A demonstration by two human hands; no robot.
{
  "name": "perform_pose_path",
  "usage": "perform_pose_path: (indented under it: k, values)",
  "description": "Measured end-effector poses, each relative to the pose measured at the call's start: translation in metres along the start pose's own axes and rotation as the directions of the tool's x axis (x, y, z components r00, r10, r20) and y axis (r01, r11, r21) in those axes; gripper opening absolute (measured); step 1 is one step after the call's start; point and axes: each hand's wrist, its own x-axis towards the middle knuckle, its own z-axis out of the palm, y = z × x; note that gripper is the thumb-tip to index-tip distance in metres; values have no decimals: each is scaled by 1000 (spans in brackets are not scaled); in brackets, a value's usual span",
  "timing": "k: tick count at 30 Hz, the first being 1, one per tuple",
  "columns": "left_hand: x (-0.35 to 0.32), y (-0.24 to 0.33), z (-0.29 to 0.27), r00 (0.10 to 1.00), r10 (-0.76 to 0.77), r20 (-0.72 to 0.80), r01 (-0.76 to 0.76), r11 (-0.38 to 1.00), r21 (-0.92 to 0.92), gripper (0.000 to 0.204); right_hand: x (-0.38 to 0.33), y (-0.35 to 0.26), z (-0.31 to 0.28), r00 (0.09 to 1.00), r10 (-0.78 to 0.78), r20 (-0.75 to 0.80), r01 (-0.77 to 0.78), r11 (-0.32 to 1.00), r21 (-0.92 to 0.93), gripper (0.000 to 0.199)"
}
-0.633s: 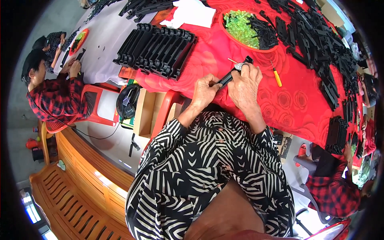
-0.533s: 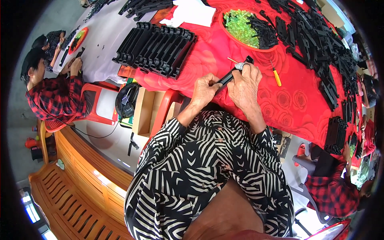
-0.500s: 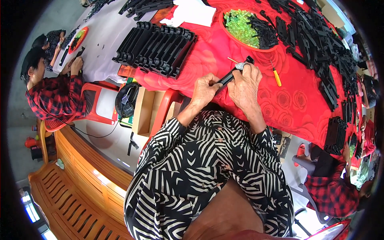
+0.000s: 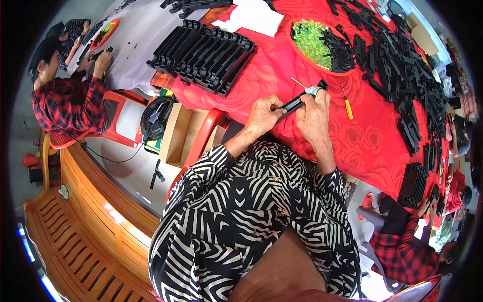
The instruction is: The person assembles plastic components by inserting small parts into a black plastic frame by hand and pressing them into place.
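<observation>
My left hand (image 4: pixel 262 117) grips the near end of a long black plastic part (image 4: pixel 296 103) held just above the red tablecloth (image 4: pixel 282 70). My right hand (image 4: pixel 314 113) closes over the part's far end, where a small silvery piece shows at its fingertips. A thin stick lies just beyond the hands. An orange-handled screwdriver (image 4: pixel 347 108) rests on the cloth to the right of my right hand.
A row of black parts (image 4: pixel 204 48) stands stacked at the left of the table. A red bowl (image 4: pixel 322 43) holds green pieces and black parts. Many black parts (image 4: pixel 402 70) cover the right side. People in red plaid sit at left (image 4: pixel 68 103) and lower right (image 4: pixel 402 249).
</observation>
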Motion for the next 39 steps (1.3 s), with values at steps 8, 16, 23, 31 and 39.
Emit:
perform_pose_path:
  k: [8,16,23,31,39]
  values:
    - [0,4,-1,1000,19,3,-19,996,84,5,3,5,1,1000,-16,-12,16,999,47,25]
    - [-1,5,3,1000,8,19,-9,999,54,10,1,10,-3,999,-35,-7,36,998,57,28]
    - [-1,1,1,1000,9,-2,-9,988,155,18,2,0,-11,992,-111,56,113,993,-26,37]
    - [3,2,-2,998,24,-56,-19,996,88,22,9,-5,-12,973,-225,56,230,966,-117,32]
    - [-1,-3,0,995,35,-91,-16,980,200,28,12,-4,-7,966,-209,151,222,972,-77,19]
